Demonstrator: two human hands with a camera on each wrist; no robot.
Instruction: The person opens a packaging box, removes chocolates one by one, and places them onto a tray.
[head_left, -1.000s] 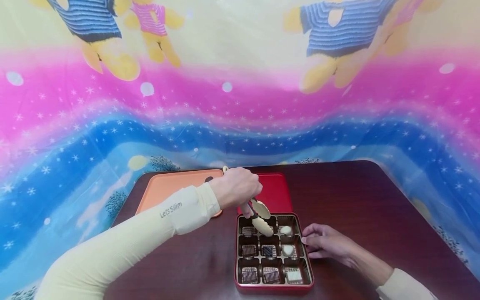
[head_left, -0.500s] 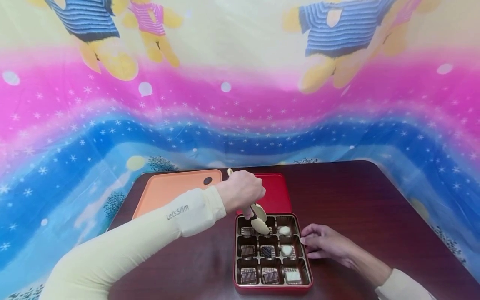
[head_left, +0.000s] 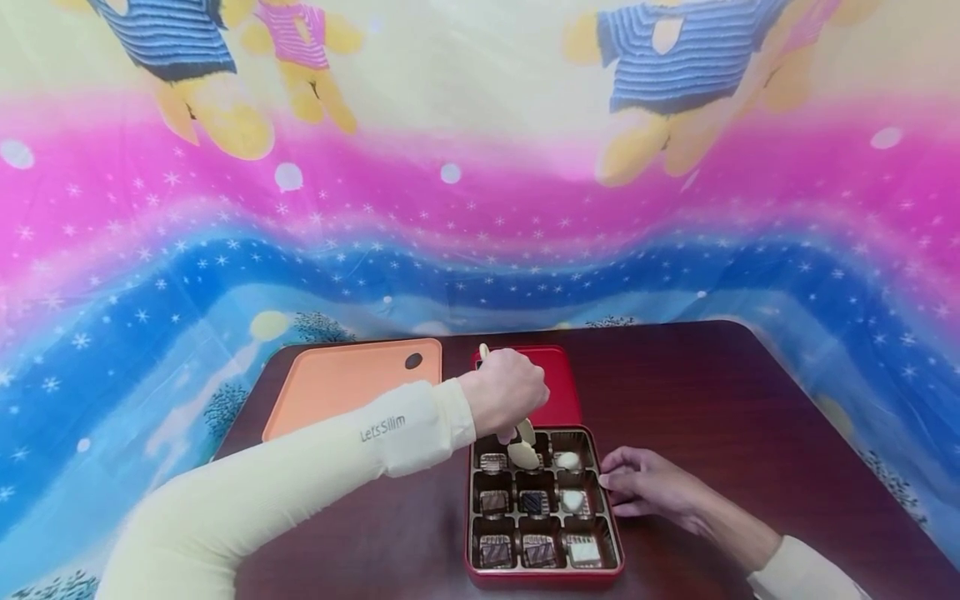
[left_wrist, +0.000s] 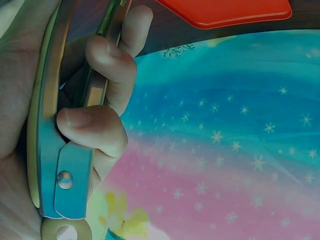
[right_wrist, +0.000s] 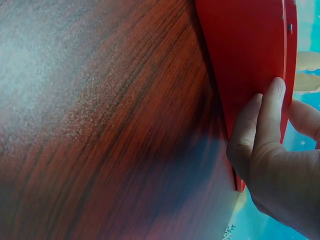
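Note:
My left hand (head_left: 512,383) grips a pair of small tongs (head_left: 523,452), its fingers curled round the metal handles in the left wrist view. The tongs' cream tips point down into the back middle compartment of a red chocolate box (head_left: 542,577). They overlap the chocolate there and partly hide it. Dark chocolates (head_left: 534,502) fill the left and middle columns I can see, and white ones (head_left: 584,550) the right column. My right hand (head_left: 660,490) holds the box's right side, fingers on the outer wall and thumb at the rim (right_wrist: 287,60).
Behind the box lies a red lid (head_left: 558,383), partly covered by my left hand. An orange tray (head_left: 352,379) with a dark round chocolate (head_left: 412,361) on it lies at the back left of the dark wooden table (head_left: 697,392). A patterned cloth (head_left: 465,208) hangs behind.
My left hand has moved right, and the tongs have turned steeper; their tips look closer together over the back middle compartment. The right hand keeps its place on the box.

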